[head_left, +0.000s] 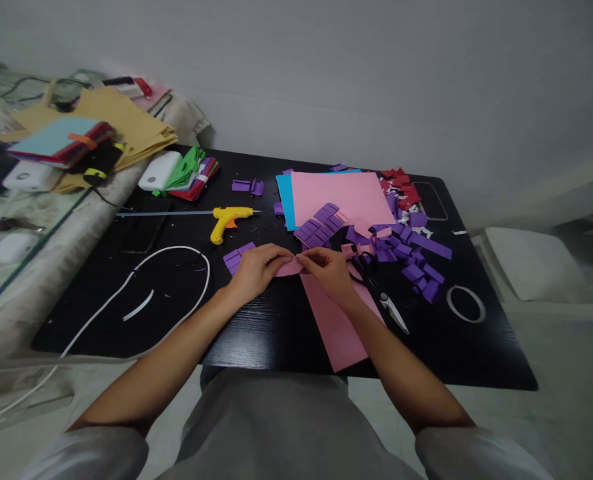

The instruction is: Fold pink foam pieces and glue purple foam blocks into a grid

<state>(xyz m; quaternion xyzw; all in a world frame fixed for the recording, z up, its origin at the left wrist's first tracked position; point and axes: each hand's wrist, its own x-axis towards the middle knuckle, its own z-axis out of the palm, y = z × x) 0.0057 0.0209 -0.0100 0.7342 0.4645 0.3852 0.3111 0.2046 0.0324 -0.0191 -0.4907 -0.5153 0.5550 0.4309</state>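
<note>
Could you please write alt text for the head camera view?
A person's left hand and right hand hold a small pink piece between them over a black table. Scissors and many purple pieces lie to the right, a yellow glue gun to the left, and a pink sheet over a blue sheet beyond.

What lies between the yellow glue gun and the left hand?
In the head view, purple pieces lie on the black table between the glue gun and left hand.
</note>
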